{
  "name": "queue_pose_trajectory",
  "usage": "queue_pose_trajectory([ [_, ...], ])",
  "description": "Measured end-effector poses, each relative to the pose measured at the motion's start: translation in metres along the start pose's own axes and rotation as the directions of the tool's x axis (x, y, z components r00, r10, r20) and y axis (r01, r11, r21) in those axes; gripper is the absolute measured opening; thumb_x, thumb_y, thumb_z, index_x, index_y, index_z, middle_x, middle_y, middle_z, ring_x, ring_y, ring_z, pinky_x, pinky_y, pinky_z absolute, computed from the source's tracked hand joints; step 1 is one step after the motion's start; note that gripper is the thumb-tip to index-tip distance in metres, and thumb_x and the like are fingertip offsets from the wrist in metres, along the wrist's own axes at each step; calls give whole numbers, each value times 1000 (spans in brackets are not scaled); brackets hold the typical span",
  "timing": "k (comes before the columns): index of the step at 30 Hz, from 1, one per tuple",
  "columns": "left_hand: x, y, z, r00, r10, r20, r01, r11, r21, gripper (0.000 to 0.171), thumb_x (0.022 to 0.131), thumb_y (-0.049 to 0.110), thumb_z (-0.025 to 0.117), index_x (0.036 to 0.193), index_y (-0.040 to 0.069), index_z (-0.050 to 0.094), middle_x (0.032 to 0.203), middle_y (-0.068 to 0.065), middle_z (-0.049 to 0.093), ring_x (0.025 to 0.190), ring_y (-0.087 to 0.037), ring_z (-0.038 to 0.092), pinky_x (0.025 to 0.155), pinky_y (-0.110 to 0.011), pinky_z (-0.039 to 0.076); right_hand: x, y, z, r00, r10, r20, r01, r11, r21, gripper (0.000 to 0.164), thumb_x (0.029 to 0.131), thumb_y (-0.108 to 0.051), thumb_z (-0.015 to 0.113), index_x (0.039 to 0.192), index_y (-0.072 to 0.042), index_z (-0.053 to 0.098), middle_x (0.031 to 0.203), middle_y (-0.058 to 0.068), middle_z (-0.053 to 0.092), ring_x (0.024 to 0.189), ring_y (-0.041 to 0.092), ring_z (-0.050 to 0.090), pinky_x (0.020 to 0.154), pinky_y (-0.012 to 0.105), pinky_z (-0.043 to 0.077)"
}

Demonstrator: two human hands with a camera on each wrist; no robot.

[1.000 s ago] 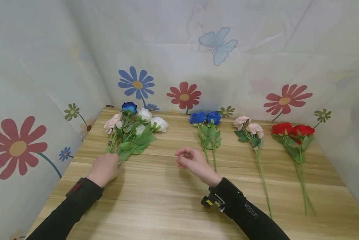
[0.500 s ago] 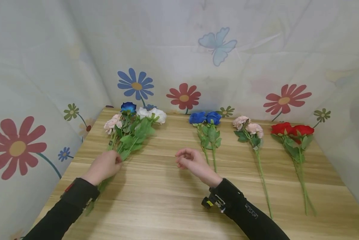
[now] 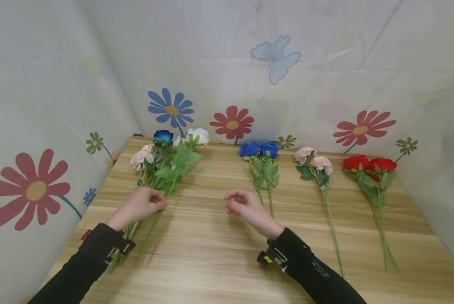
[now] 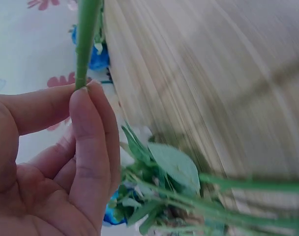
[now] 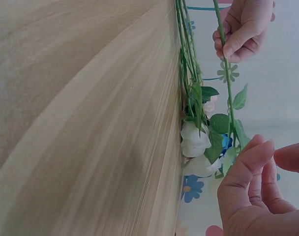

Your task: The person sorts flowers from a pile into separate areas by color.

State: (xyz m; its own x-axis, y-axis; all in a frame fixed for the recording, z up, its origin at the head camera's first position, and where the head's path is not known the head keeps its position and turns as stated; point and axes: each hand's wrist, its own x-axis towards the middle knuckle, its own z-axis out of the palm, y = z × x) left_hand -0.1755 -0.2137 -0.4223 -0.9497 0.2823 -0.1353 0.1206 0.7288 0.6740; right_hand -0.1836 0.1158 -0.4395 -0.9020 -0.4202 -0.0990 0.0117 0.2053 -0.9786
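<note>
My left hand (image 3: 139,207) pinches the green stem (image 4: 85,49) of a white rose (image 3: 198,137) between thumb and fingertips. In the right wrist view the stem stands clear above the table, and the leafy top of the rose overlaps the pile behind. Beneath and beside that hand lies a bunch with a blue rose (image 3: 163,136), pink flowers (image 3: 141,157) and at least one more white rose (image 5: 195,139). My right hand (image 3: 252,212) hovers over the middle of the table, fingers loosely curled with nothing in them, close to the stems of two blue roses (image 3: 269,149).
Pink flowers (image 3: 321,164) on long stems lie right of the blue roses. Farther right are red roses (image 3: 380,165) with crossing stems. Behind the wooden table (image 3: 204,257) hangs a pale curtain (image 3: 212,50) printed with flowers.
My left hand has moved up and to the right, raising a white rose's stem away from the bunch; its bloom shifted toward the back. My right hand has hardly moved.
</note>
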Motion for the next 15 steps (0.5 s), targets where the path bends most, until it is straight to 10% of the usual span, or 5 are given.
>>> queue_pose_trajectory([
  [15, 18, 28, 31, 1000, 3, -8, -5, 980, -200, 19, 97, 17, 65, 101, 0, 71, 87, -9, 71, 75, -22, 69, 70, -33, 57, -12, 4, -24, 997, 39, -70, -39, 999, -4, 32, 99, -5, 50, 126, 11, 54, 107, 22, 67, 88, 13, 66, 87, 34, 57],
])
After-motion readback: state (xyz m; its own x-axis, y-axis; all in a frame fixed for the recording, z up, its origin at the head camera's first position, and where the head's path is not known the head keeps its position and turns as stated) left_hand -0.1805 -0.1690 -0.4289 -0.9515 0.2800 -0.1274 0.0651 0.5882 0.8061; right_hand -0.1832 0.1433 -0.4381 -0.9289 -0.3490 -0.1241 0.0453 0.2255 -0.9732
